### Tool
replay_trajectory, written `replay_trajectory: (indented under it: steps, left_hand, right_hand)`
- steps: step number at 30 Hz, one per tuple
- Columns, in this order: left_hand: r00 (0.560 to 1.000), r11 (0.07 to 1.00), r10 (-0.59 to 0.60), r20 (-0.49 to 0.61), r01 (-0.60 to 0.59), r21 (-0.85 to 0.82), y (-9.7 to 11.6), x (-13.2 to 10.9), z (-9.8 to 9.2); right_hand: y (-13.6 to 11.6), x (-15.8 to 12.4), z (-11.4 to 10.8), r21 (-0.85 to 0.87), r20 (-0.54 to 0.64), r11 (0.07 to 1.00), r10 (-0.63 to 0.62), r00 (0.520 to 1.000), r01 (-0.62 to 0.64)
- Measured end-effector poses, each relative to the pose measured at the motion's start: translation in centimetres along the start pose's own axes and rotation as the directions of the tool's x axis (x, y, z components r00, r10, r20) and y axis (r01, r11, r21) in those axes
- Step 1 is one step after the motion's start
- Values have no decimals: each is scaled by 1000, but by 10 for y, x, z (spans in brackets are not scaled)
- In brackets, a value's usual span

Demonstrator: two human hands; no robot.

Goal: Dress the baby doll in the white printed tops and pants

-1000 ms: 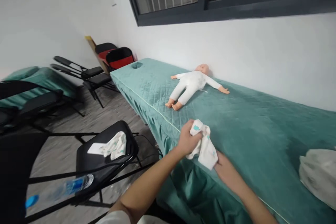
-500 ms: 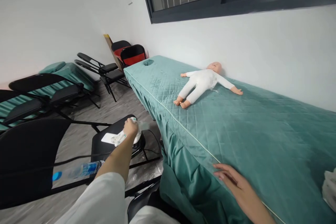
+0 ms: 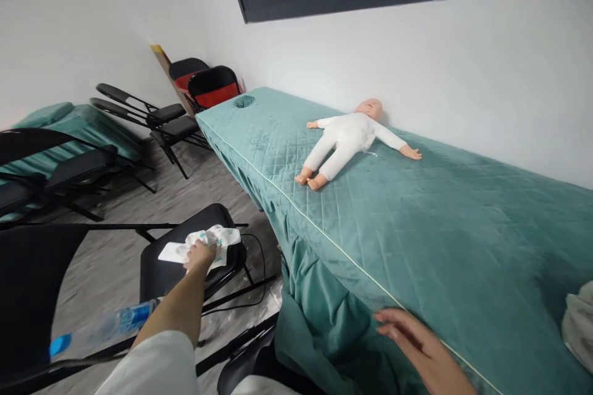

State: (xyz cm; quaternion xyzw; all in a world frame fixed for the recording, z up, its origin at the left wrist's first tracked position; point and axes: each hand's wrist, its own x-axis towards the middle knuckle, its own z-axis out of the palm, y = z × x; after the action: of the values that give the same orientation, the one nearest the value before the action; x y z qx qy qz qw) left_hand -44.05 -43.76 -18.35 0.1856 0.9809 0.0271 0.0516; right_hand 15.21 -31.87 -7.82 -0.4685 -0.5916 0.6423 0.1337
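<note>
While the left hand [image 3: 201, 253] is laid on the crumpled white cloth with blue-green print [image 3: 225, 236], the right hand [image 3: 417, 340] is held well apart, by the near edge of the long bed with teal quilted cover [image 3: 463, 228].

Left: fingers bent, partly lost in the folds; whether the cloth is gripped or only pressed cannot be told. Right: fingers loosely curled, half open, nothing held; contact with the cover can't be confirmed.

Cloth is located on the black padded folding-chair seat [image 3: 152, 274], with a flat white rectangular piece [image 3: 172, 252] just beside it, material unclear. Seat is probably used as a side shelf, so the cloth is kept within left reach. Right is presumably left idle because one hand is enough here.

No firm long axis is shown by the cloth, it's too bunched. Its widest spread is run across the seat, loose flap pointed toward the bed.

The baby doll in white fabric suit [image 3: 347, 131] is laid face up, long axis slanted across the bed: head near the white wall [image 3: 486, 74], feet toward the near edge. Probably placed that deep for stability.
</note>
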Motion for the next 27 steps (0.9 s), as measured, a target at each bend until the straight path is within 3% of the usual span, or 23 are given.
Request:
replay_trajectory:
  steps: [3,6,8,11,13,17,22,27]
  left_hand:
    - [985,997,-77,-155,80,12,3,-6,3]
    - [954,983,168,-249,-144,112,9,-8,4]
    - [919,920,356,-168,-313,237,14,-8,9]
    - [868,799,493,59,-478,363,20,-8,22]
    - [853,761,505,132,-512,398,21,-6,30]
    - [884,780,453,116,-456,429,19,2,34]
    - [936,819,338,95,-342,460,16,13,19]
    - [935,813,336,110,-347,468,21,7,9]
  right_hand:
    - [7,-1,3,23,-2,1000,10,1000,-10]
    - [15,2,8,50,1,998,32,999,-33]
    - [19,4,13,69,6,997,35,999,-35]
    - [24,6,24,95,3,995,34,999,-34]
    - [28,5,32,115,-9,993,41,999,-40]
    - [46,0,45,118,-22,991,68,997,-65]
    - [71,-6,51,75,-6,992,104,995,-103]
    - [85,-6,53,79,18,993,82,996,-83]
